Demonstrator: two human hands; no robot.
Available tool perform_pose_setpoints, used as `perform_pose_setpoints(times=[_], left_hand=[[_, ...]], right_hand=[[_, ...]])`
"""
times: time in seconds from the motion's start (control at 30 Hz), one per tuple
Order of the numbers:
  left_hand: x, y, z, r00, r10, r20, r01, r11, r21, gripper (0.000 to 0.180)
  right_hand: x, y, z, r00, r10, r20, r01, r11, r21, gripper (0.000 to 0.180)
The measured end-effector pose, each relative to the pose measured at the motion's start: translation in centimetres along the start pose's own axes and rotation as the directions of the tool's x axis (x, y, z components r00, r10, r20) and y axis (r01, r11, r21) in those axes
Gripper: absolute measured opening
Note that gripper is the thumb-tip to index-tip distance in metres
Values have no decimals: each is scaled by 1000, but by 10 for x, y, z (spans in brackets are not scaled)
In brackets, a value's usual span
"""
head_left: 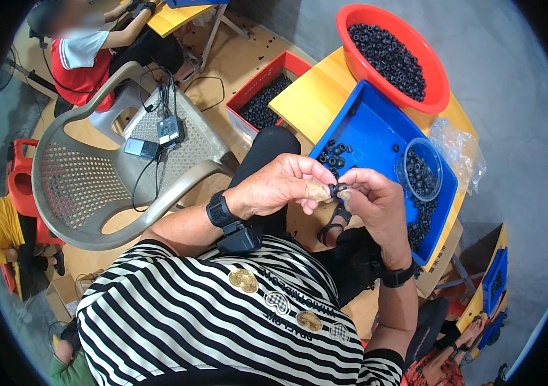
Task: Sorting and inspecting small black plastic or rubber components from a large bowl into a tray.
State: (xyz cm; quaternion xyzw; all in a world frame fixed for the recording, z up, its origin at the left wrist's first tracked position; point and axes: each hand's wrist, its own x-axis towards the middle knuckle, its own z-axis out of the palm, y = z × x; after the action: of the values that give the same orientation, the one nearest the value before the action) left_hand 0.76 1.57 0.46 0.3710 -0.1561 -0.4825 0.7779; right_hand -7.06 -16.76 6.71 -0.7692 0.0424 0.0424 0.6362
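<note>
Above the near edge of the blue tray (377,109), my two hands meet fingertip to fingertip. Between them is a small black ring-shaped part (337,190); whether it is one piece or two pressed together I cannot tell. My left hand (280,183) pinches its left side, with tan tape on the thumb. Thumb and fingers of my right hand (377,199) close on its right side, and tan wrapping shows there too. Loose black parts (335,154) lie in the tray just beyond my fingers. A clear round tub (440,183) holding more of them stands in the tray's right side.
A red basin (440,83) full of black parts sits at the table's (306,96) far end. By the tray lies a clear plastic bag (464,157). On the floor is a red box (238,106) of parts. A grey chair (81,138) bears devices and cables. Other people sit nearby.
</note>
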Motion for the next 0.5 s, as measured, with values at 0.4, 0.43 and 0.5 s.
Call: perform_pose_setpoints(times=[0.4,0.43,0.5], left_hand=[[0,7,7,1000,8,12,-7,998,-62,20],[0,7,7,1000,8,13,-8,998,-61,20],[0,8,8,1000,8,10,-8,998,-64,20]], right_hand=[[1,8,-3,997,22,74,-40,966,255,15],[1,8,-3,997,11,78,-31,964,264,16],[1,7,-4,997,-1,73,-17,968,251,16]])
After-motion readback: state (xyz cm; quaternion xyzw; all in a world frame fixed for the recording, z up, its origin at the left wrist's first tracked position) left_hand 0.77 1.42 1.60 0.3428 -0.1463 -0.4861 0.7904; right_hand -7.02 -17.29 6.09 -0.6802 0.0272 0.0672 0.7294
